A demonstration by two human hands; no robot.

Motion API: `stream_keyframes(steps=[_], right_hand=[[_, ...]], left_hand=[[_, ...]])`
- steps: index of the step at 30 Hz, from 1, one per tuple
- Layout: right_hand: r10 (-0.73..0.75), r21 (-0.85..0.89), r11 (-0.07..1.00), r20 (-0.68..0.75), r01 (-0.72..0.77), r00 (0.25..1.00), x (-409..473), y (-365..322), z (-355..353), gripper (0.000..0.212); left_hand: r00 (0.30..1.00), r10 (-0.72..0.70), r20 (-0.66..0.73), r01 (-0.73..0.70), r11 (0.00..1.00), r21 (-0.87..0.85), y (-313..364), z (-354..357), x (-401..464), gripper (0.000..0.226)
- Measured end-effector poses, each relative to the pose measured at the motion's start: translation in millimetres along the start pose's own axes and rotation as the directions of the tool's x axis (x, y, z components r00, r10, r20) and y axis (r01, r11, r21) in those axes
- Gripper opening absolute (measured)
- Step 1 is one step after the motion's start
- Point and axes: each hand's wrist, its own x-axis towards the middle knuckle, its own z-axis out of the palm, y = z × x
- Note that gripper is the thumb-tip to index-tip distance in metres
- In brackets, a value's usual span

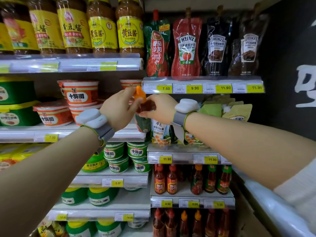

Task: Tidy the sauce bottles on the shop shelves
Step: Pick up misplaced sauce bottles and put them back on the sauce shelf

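Our bare forearms reach in, and our left hand (119, 109) and right hand (159, 108) both pinch one sauce bottle (142, 117) — orange cap, red neck, green label — held before the shelf edge (201, 87) with yellow price tags, under Heinz pouches (186, 47) — a dark wall (290, 57) at right.

Both hands, left (119, 108) and right (160, 108), crowd one orange-capped bottle (141, 101) in the gap under the price rail (202, 87); little room above them. Left of the bottle, stacked red tubs (80, 94) block the shelf front. Right of it, pale green pouches (227, 109) fill the bay. Below, salad-sauce pouches (160, 132) stand close under the right wrist. Open aisle air lies toward the camera, around both forearms.
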Motion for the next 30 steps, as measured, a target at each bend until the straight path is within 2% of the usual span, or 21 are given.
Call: stream_keyframes(steps=[5, 12, 17, 22, 24, 27, 30], right_hand=[[0.027, 0.068, 0.997, 0.070, -0.031, 0.997, -13, 10, -6, 0.041], [0.071, 0.215, 0.969, 0.218, -0.119, 0.973, -32, 35, -9, 0.035], [0.098, 0.348, 0.915, 0.295, -0.203, 0.950, -44, 54, -3, 0.033], [0.150, 0.613, 0.725, 0.304, -0.313, 0.941, -60, 67, 14, 0.030], [0.166, 0.638, 0.698, 0.296, -0.324, 0.941, -63, 70, 22, 0.029], [0.199, 0.603, 0.733, 0.251, -0.314, 0.947, -68, 75, 34, 0.030], [0.240, 0.615, 0.710, 0.246, -0.343, 0.939, -76, 82, 47, 0.042]], left_hand=[[0.994, -0.029, 0.108, 0.043, 0.990, -0.132, 11, 3, -1, 0.031], [0.948, -0.159, 0.275, 0.263, 0.879, -0.397, 28, 18, 0, 0.037], [0.929, -0.221, 0.298, 0.336, 0.842, -0.421, 37, 31, -5, 0.035], [0.915, -0.268, 0.303, 0.375, 0.840, -0.392, 46, 44, -12, 0.033], [0.914, -0.280, 0.294, 0.379, 0.849, -0.368, 51, 49, -15, 0.034], [0.912, -0.298, 0.280, 0.388, 0.848, -0.360, 57, 56, -20, 0.036], [0.908, -0.319, 0.272, 0.404, 0.838, -0.367, 61, 62, -25, 0.038]])
